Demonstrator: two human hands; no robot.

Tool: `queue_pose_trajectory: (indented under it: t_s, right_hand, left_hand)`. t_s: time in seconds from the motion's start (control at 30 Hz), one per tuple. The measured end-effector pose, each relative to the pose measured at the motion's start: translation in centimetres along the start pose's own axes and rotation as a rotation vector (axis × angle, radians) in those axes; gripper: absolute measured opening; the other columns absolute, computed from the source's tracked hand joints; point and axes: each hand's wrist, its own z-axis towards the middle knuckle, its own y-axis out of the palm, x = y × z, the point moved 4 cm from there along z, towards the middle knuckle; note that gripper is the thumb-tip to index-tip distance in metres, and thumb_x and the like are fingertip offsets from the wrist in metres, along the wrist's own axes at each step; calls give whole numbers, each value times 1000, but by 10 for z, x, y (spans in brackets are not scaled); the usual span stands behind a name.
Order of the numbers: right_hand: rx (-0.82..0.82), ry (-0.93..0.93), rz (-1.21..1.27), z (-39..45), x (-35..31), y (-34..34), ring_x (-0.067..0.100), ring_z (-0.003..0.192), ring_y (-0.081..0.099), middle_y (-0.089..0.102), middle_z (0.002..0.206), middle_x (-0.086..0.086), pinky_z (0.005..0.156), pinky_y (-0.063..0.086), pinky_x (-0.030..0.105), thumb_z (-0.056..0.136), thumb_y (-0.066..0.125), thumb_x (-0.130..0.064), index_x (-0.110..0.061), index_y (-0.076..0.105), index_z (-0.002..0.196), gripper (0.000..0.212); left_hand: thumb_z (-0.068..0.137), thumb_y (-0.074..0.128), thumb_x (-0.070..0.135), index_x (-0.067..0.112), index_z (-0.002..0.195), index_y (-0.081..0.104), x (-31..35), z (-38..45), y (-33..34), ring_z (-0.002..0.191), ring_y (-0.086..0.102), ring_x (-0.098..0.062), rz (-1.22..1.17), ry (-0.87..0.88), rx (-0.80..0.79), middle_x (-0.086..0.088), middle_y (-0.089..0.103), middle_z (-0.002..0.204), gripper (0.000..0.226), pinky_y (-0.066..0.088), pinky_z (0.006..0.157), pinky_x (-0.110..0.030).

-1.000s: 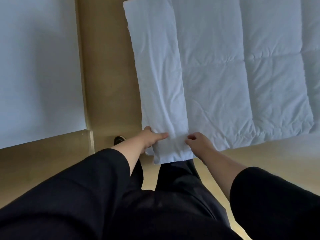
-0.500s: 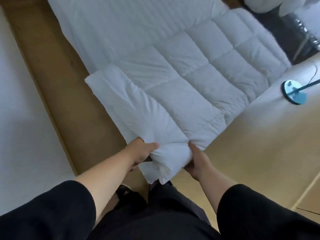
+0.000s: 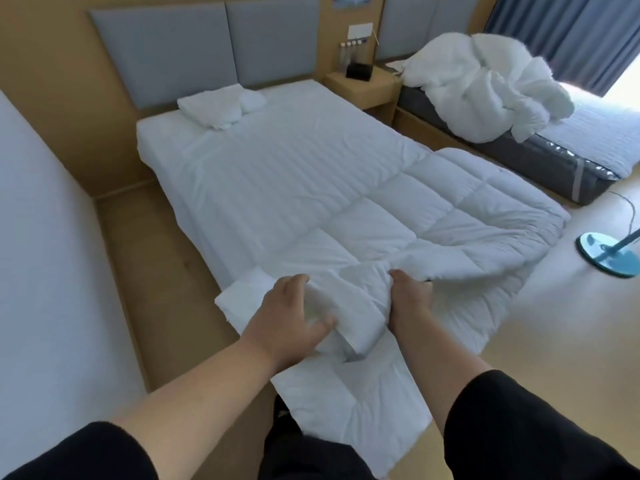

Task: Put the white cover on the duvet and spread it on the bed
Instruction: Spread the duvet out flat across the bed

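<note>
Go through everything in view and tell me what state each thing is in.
Duvet: uncovered, lying partly over the bed's foot, near end bunched.
Left hand: gripping the duvet.
Right hand: gripping the duvet.
Bed: sheeted.
Second bed's bedding: heaped.

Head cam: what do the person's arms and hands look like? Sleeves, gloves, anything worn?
Both hands are bare: no gloves, rings or watch show on the left hand or the right hand. Both forearms are uncovered. Each arm wears a black sleeve, left sleeve and right sleeve, plain with no visible markings, ending above the forearm. No cables or straps are visible.
</note>
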Motion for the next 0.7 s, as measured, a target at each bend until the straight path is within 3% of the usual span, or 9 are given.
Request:
queue_pose_trajectory:
  t_s: [0.1, 0.2, 0.27, 0.3, 0.37, 0.4, 0.53, 0.7]
  right_hand:
    - [32, -7, -58, 21, -4, 52, 26, 94, 60, 61, 112, 4, 81, 50, 34, 83, 64, -15, -12, 47, 132, 51]
    - [31, 32, -97, 54, -5, 103, 30, 102, 59, 57, 107, 3, 92, 51, 36, 89, 61, -14, -11, 45, 128, 41]
    - [21, 36, -118, 81, -10, 141, 31, 105, 59, 57, 116, 7, 93, 50, 38, 89, 61, -20, -10, 43, 127, 44]
    - [12, 34, -137, 95, -12, 159, 30, 102, 58, 56, 117, 8, 92, 50, 38, 88, 60, -24, -10, 41, 122, 41]
    - [27, 80, -132, 119, -16, 187, 29, 98, 59, 57, 114, 9, 90, 53, 41, 85, 61, -28, -11, 40, 122, 45]
    - [42, 122, -100, 127, -16, 197, 30, 96, 62, 59, 110, 9, 87, 56, 45, 81, 64, -28, -13, 40, 125, 52]
    - [51, 297, 32, 158, -17, 227, 35, 88, 70, 67, 106, 13, 64, 62, 50, 67, 70, -28, -15, 51, 126, 64]
    - [248, 333, 75, 195, -27, 223, 35, 85, 68, 66, 104, 14, 63, 61, 52, 68, 74, -28, -12, 59, 120, 57]
  left_hand:
    - [76, 58, 78, 25, 154, 22, 6, 27, -14, 146, 20, -17, 342, 231, -34, 8, 20, 158, 101, 19, 119, -33]
    - [77, 51, 79, 21, 154, 17, -6, 79, -16, 143, 24, -25, 588, 284, -72, 1, 19, 159, 102, 22, 118, -40]
    - [81, 46, 70, 17, 147, 33, -15, 126, -26, 131, 43, -27, 628, 317, -25, -1, 37, 148, 85, 37, 108, -39]
    - [83, 45, 62, 16, 137, 45, -19, 151, -34, 121, 52, -28, 611, 328, -13, -2, 48, 136, 70, 45, 96, -37]
    - [92, 46, 40, 16, 118, 51, -27, 198, -53, 106, 55, -28, 584, 322, -65, -3, 54, 116, 36, 42, 74, -35]
    - [95, 45, 30, 16, 112, 49, -33, 220, -63, 103, 54, -28, 581, 314, -100, -4, 53, 111, 23, 38, 70, -35]
    - [90, 45, 14, 18, 109, 46, -63, 289, -93, 98, 49, -27, 559, 293, -208, -4, 47, 106, 19, 36, 69, -34]
    - [85, 48, 14, 17, 99, 45, -79, 326, -94, 98, 44, -27, 565, 373, -340, -3, 49, 106, 15, 40, 76, -36]
